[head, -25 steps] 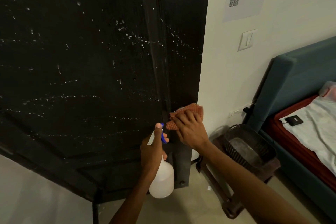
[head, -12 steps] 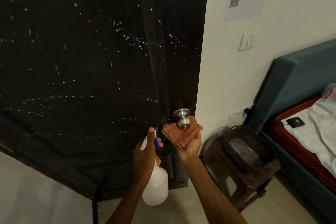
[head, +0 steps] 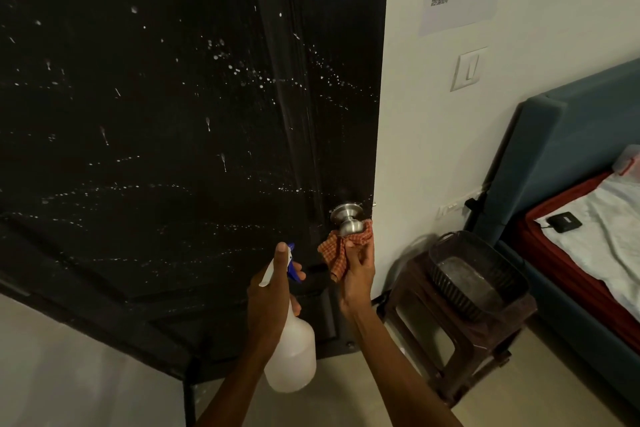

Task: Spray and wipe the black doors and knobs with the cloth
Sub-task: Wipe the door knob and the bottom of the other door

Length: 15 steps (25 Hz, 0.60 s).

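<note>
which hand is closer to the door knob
Right. The right hand holds the cloth just under the knob; the left hand grips the spray bottle lower left.

Right hand point(head: 358, 270) with orange cloth point(head: 341, 248) under steel knob point(head: 348, 218), left hand point(head: 273, 295) around spray bottle point(head: 292, 354).

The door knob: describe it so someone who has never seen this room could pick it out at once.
Find the black door, speckled with white spray drops, and follow its right edge down near the white wall. The door knob is the round brushed-metal one there, the only shiny thing on the door, with an orange checked cloth held beneath it.
</note>
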Motion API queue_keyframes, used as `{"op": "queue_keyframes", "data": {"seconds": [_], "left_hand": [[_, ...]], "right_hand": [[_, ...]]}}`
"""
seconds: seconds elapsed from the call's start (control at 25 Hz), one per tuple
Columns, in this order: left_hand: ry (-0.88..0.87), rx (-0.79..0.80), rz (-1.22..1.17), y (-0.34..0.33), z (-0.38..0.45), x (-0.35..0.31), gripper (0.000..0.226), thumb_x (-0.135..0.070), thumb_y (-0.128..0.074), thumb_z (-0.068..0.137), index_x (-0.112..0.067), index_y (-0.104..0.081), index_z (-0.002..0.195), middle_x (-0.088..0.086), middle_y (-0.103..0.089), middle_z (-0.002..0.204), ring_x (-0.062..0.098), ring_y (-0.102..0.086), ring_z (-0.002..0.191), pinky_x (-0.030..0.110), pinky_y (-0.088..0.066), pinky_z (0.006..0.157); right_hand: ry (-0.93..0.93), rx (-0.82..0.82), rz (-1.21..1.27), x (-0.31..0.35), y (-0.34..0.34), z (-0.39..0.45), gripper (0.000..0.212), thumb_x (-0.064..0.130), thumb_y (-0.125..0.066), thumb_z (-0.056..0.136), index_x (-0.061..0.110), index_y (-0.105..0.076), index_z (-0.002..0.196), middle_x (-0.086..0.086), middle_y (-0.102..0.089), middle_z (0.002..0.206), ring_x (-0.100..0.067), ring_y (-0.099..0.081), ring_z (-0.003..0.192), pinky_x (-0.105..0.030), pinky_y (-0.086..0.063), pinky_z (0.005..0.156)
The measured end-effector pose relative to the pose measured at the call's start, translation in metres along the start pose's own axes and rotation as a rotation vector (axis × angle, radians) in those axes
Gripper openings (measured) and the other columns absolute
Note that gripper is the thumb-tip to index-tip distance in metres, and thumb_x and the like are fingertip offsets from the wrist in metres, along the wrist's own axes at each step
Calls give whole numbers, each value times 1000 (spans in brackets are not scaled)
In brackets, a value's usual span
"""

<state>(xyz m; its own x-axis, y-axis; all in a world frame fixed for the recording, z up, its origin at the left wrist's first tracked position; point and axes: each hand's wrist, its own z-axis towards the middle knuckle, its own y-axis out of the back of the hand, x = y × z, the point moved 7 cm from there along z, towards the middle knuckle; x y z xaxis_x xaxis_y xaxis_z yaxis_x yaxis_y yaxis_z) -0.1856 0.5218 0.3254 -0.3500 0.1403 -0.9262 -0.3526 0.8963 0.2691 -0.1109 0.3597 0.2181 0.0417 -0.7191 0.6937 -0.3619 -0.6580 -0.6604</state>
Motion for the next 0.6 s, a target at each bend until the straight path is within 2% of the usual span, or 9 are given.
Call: {"op": "queue_keyframes", "data": {"seconds": [0.12,0.24,0.36,0.48,0.6], "left_hand": [[9,18,-3,-5,1,2,65,-70,-34,89,-15,-69,96,6,-72,90,20,-57,54,27,-47,46],[27,8,-2,-7,6,3,59,-65,-36,94,-16,-68,94,8,-72,89,22,-60,59,28,-48,47],[32,9,2,-6,11,3,56,-63,-36,96,-17,-68,93,7,-72,88,21,-60,61,22,-49,45],[29,24,-3,-10,13,3,59,-64,-36,95,-15,-68,97,6,-72,89,22,-59,57,27,-47,46],[38,46,-9,-17,15,2,60,-64,-37,96,-13,-68,97,7,-72,89,19,-57,52,27,-46,45]], "right_hand": [[49,-55,-105,2,6,6,55,20,-57,104,22,-41,156,-1,-64,137,-22,-64,123,-55,-45,114],[-23,-12,39,-1,10,17,40,28,-51,107,21,-53,146,-10,-68,134,-32,-65,124,-61,-46,111],[-80,53,112,0,9,19,36,24,-47,109,22,-54,144,-14,-66,137,-37,-63,127,-62,-46,110],[-82,63,85,4,6,14,49,16,-54,105,20,-45,153,-12,-63,142,-33,-64,126,-55,-50,108],[-22,8,-12,13,3,13,52,16,-56,105,19,-42,155,-6,-61,143,-22,-67,119,-40,-58,98]]}}
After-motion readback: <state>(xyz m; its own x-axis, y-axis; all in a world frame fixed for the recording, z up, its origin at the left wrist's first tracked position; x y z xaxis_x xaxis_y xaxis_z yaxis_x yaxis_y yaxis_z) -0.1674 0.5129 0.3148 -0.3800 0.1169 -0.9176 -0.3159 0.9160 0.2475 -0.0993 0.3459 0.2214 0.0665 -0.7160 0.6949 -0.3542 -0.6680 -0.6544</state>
